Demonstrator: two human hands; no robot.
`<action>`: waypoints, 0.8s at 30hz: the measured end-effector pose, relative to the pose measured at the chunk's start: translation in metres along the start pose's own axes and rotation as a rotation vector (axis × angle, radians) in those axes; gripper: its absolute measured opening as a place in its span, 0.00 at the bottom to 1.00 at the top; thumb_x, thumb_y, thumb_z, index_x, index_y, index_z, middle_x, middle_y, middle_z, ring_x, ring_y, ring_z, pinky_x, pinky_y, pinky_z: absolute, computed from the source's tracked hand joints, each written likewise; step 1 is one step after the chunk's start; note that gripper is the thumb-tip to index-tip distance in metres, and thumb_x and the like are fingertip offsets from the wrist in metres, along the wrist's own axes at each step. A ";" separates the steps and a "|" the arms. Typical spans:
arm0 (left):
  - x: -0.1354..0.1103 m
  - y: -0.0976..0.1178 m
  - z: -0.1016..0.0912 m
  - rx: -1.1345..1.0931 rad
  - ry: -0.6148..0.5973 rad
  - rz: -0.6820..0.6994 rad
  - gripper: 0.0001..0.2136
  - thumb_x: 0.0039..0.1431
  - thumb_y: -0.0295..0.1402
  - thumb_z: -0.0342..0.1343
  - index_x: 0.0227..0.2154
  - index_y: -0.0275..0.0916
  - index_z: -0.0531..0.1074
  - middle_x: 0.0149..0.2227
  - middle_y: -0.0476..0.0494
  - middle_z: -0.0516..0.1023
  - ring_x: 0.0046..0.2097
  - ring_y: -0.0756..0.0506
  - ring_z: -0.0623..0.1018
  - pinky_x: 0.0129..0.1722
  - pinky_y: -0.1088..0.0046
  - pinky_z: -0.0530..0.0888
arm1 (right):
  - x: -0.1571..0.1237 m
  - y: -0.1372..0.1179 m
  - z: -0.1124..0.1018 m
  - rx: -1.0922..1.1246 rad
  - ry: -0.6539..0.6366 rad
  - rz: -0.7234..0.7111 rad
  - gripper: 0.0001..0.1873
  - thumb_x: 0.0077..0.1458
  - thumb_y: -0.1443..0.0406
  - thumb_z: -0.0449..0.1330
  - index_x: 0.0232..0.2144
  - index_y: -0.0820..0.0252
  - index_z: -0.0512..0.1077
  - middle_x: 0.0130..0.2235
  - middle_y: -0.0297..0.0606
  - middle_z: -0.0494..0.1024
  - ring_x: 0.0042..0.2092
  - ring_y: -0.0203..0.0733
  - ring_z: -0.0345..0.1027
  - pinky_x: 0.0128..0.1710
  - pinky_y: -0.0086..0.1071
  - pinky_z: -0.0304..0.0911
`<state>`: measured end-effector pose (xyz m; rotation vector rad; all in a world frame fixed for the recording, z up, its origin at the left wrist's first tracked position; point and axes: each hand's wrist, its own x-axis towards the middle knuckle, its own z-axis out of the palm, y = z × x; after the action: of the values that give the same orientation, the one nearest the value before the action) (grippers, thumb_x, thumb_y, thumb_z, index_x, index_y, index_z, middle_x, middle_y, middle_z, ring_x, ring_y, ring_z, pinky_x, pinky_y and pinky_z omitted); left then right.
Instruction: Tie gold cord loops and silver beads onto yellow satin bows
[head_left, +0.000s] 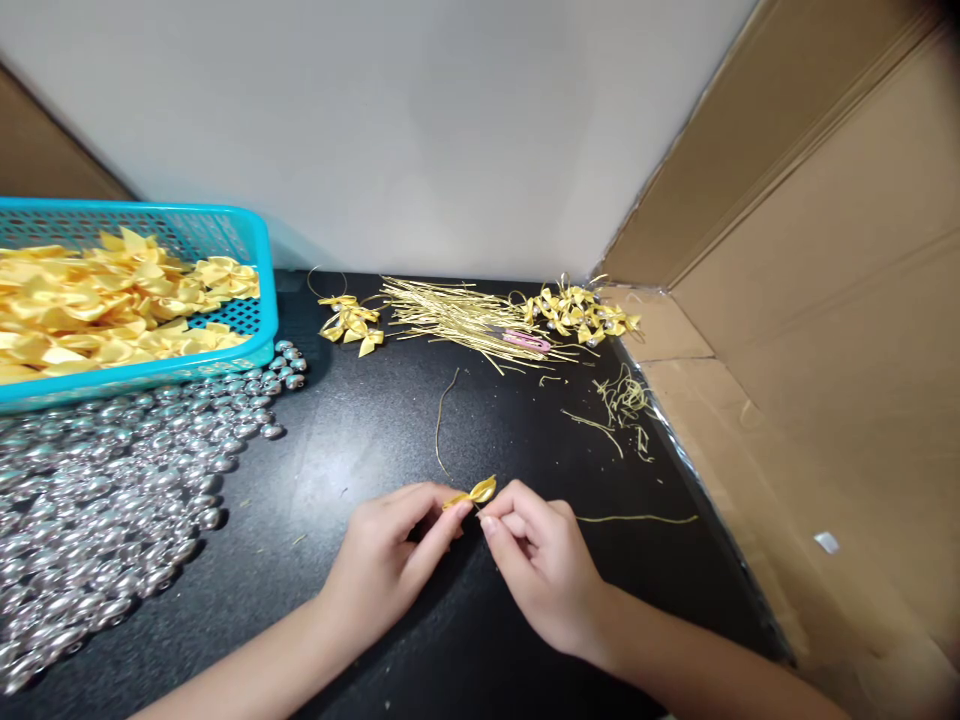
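Observation:
Between thumb and fingers, my left hand [397, 540] pinches a small yellow ribbon bow [481, 490] above the black table [360, 420]. Close beside it, the thumb and forefinger of my right hand [544, 565] are pressed together on a thin gold cord [637, 519] at the bow's underside. One stretch of cord runs out to the right past my knuckles, and another thin strand [438, 420] curves up beyond the bow. My fingers partly hide the bow's middle, so I cannot tell how the cord passes round it.
A blue basket [266, 290] of yellow bows stands at left, with many silver beads [112, 500] before it. Along the back lie cut gold cords [450, 315], a pink-handled tool [527, 342], and bow piles [577, 310]. Cord scraps [626, 397] lie right, near a cardboard wall [825, 280].

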<state>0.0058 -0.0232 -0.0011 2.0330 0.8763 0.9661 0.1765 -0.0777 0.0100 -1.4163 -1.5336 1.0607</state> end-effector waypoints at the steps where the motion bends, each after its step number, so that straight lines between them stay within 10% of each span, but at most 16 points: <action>1: 0.000 0.000 0.000 0.006 0.002 0.009 0.06 0.62 0.24 0.55 0.31 0.36 0.76 0.24 0.51 0.80 0.23 0.53 0.78 0.23 0.84 0.73 | 0.000 0.000 0.000 0.001 0.000 0.003 0.09 0.60 0.68 0.52 0.27 0.59 0.62 0.16 0.21 0.56 0.17 0.27 0.46 0.19 0.24 0.44; 24: -0.011 -0.008 0.003 0.279 0.020 0.322 0.06 0.66 0.24 0.50 0.39 0.34 0.72 0.27 0.45 0.78 0.26 0.50 0.77 0.26 0.77 0.74 | -0.001 -0.008 0.004 0.046 0.020 0.056 0.10 0.61 0.65 0.51 0.26 0.58 0.61 0.16 0.21 0.55 0.17 0.28 0.46 0.19 0.24 0.43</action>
<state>0.0002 -0.0288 -0.0129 2.4606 0.7396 1.0856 0.1704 -0.0791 0.0158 -1.4410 -1.4538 1.1048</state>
